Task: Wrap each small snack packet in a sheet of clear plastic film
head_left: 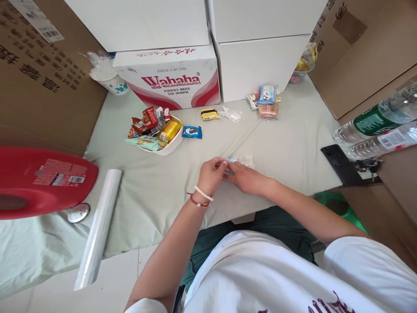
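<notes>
My left hand [211, 173] and my right hand [247, 177] meet over the near middle of the cloth-covered table. The fingers of both are closed in a pinch around a small bluish-grey thing [230, 172], mostly hidden by the fingertips; its kind I cannot make out. Just beyond the right hand's fingers shows a crinkled clear plastic wrapper [246, 161], with a light blue patch beside it. Farther off lie a blue snack packet [192, 132], a yellow snack packet [209, 114] and another crumpled clear wrapper [232, 114].
A white bowl [171, 148] of wrapped snacks stands left of centre. Several snack packets [268, 94] lie at the back right, before white boxes. A plastic film roll [99, 228] and red jug [48, 182] are at left; bottles [374, 119] and a phone [340, 163] at right.
</notes>
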